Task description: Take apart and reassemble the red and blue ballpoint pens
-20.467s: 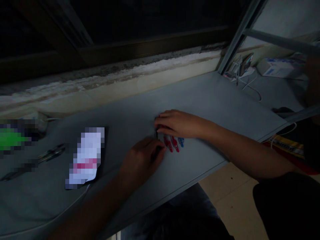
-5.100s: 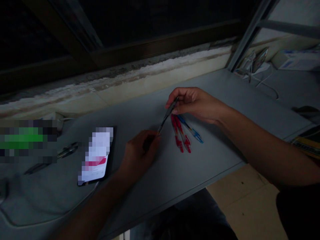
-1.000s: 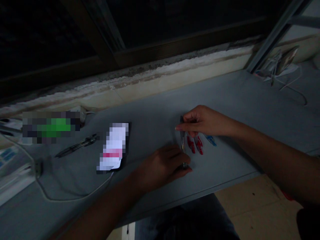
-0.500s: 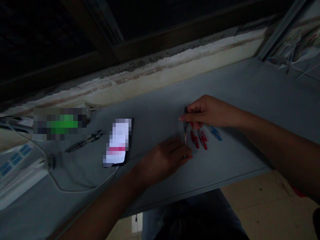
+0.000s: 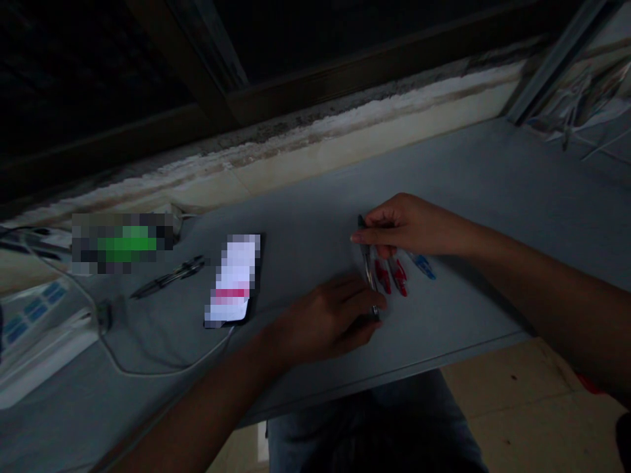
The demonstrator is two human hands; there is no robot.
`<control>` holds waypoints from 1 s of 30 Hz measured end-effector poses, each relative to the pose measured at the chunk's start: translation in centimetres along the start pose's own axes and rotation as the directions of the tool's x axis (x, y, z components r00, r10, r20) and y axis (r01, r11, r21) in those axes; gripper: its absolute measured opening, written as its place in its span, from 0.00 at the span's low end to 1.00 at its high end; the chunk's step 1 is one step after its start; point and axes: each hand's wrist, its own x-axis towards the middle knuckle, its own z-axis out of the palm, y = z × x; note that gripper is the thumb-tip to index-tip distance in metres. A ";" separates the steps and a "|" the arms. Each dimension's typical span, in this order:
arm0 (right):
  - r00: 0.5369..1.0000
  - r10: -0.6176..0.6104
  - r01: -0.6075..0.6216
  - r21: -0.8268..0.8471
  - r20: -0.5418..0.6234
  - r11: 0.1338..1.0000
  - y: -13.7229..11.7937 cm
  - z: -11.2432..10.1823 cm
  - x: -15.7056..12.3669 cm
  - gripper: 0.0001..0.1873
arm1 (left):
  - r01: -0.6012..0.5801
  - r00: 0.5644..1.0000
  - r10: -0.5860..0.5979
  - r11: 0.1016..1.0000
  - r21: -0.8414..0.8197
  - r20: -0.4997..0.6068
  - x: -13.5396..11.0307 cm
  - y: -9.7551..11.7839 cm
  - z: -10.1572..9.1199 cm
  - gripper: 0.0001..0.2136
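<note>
2 hands pinch 1 dark pen (image 5: 369,266) by its ends, right hand (image 5: 409,225) at top, left hand (image 5: 325,322) curled at bottom, beside 2 red pens (image 5: 389,276) and 1 blue pen (image 5: 424,266).

We wear blue denim jeans (image 5: 374,427), dim in the shade, showing below our left grip (image 5: 325,322) and running down to the bottom edge of the view. Our left forearm (image 5: 207,394) and right forearm (image 5: 542,282) are bare from the grips back to the frame's edges. Well beyond our right grip (image 5: 409,225), in the bottom right corner, shows a patch of dark cloth (image 5: 624,437); we cannot tell whether it is a sleeve.
</note>
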 end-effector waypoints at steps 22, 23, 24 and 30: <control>0.997 0.072 -0.073 -0.057 -0.014 0.996 0.1 0.2 0.2 0.27 | -0.016 1.000 0.014 0.995 0.098 0.015 0.3 -0.2 -0.1 0.05; 0.997 0.075 -0.076 -0.068 -0.017 0.995 0.0 0.1 0.3 0.27 | -0.016 1.000 0.015 0.995 0.101 0.009 0.3 -0.4 -0.1 0.05; 0.997 0.074 -0.076 -0.079 -0.031 0.994 0.0 -0.1 0.3 0.27 | -0.006 1.000 0.006 0.994 0.113 0.003 0.4 -0.6 -0.1 0.05; 0.977 0.040 -0.116 -0.361 -0.211 0.926 0.6 -2.5 0.1 0.21 | 0.096 0.995 -0.095 0.986 0.138 -0.011 0.6 -1.3 0.0 0.05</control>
